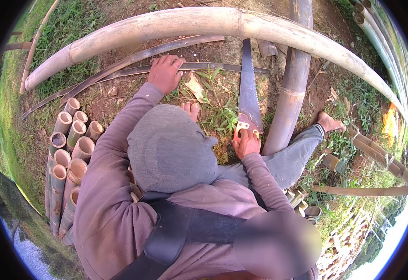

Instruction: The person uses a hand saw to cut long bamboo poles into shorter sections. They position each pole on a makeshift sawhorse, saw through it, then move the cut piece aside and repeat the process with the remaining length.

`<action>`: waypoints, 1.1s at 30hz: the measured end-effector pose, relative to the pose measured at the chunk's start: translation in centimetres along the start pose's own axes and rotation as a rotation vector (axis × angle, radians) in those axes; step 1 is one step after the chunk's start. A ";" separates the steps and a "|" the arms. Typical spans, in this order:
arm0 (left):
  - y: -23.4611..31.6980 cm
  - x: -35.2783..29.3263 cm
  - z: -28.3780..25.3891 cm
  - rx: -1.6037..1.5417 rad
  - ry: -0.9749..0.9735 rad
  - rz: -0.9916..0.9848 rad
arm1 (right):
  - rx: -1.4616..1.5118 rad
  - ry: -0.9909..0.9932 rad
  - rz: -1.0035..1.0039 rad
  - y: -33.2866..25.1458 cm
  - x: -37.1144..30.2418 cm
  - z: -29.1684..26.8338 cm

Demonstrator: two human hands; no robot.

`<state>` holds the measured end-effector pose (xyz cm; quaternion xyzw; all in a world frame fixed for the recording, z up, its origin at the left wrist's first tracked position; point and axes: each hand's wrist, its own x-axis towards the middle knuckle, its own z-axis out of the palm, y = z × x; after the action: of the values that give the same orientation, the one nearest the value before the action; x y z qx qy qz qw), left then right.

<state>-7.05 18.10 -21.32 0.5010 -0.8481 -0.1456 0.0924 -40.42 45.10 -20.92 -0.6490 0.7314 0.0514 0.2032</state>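
Note:
My right hand (247,143) is closed round the pale handle of a hand saw (248,88). The dark blade points away from me, and its tip reaches the near side of a long pale bamboo pole (166,27) lying across the far side. My left hand (165,73) is over a split bamboo strip (138,70), its fingers bent and the thumb apart, with nothing seen in it. Right of the saw, a thicker grey-brown bamboo pole (291,93) runs away from me and passes beneath the pale pole.
Cut bamboo tubes (75,170) stand bundled at my left. Another bamboo strip (124,65) lies by my left hand. My bare foot (330,122) is on the ground right of the thick pole. Greenish poles (376,35) lie far right, near an orange-yellow thing (390,123).

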 end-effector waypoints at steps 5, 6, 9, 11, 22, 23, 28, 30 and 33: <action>-2.7 0.8 3.2 0.185 -0.148 -0.138 | -0.021 -0.461 0.229 -0.6 1.8 -1.9; -2.8 1.2 2.8 0.195 -0.236 -0.151 | -0.039 -0.467 0.227 0.4 1.9 -0.8; -4.5 1.1 2.0 0.287 -0.188 -0.152 | -0.111 -0.383 0.237 0.7 0.9 -0.7; -6.3 0.7 0.2 0.329 -0.164 -0.180 | -0.133 -0.320 0.257 0.9 0.5 -1.2; -3.6 -3.2 -4.1 -0.098 -0.672 0.067 | -0.020 0.440 -0.209 -2.4 5.2 -11.5; -3.0 -3.1 -3.8 -0.143 -0.728 0.067 | -0.044 0.421 -0.268 -3.1 6.3 -12.5; 0.7 -1.8 -8.5 -0.048 -0.605 0.060 | -0.264 0.222 -0.364 -2.0 12.4 -10.0; 0.5 -2.4 -9.1 0.001 -0.488 0.002 | -0.320 0.192 -0.375 -1.8 14.3 -8.9; -1.0 -2.8 -11.0 0.077 -0.362 -0.025 | -0.280 0.292 -0.444 -4.2 15.3 -9.1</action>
<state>-1.55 18.43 -11.37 0.4801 -0.8496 -0.2019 -0.0830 -39.62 27.15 -17.42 -0.8152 0.5790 0.0121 0.0108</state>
